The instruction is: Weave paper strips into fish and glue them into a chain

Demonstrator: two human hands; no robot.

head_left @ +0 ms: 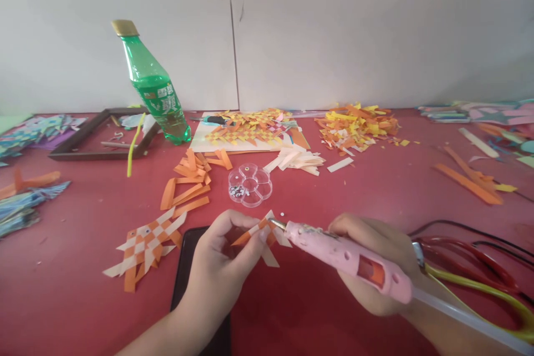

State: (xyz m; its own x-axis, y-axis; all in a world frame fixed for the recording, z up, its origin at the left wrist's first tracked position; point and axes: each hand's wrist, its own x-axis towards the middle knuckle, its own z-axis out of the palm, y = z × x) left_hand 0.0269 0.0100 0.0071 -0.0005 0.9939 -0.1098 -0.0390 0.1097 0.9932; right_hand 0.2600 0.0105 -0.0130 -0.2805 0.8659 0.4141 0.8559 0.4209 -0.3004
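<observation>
My left hand (223,261) pinches a small woven fish of orange and white paper strips (272,238) between thumb and fingers. My right hand (381,242) is wrapped round a pink hot glue gun (329,246), with a translucent glue stick (453,314) running out of its back. The metal nozzle meets the upper edge of the paper fish or hovers just over it; I cannot tell which. Left of my left hand lies another woven paper fish (154,239) with stuck-on eyes. Beyond my hands is a clear flower-shaped case (267,184), small googly eyes in one compartment.
A green soda bottle (156,94) stands by a dark frame (79,133). Orange strips (192,178), white strips (298,160) and a yellow-orange paper pile (359,125) lie behind. A dark phone-like slab (189,256) sits under my left hand; scissors (479,283) are at right.
</observation>
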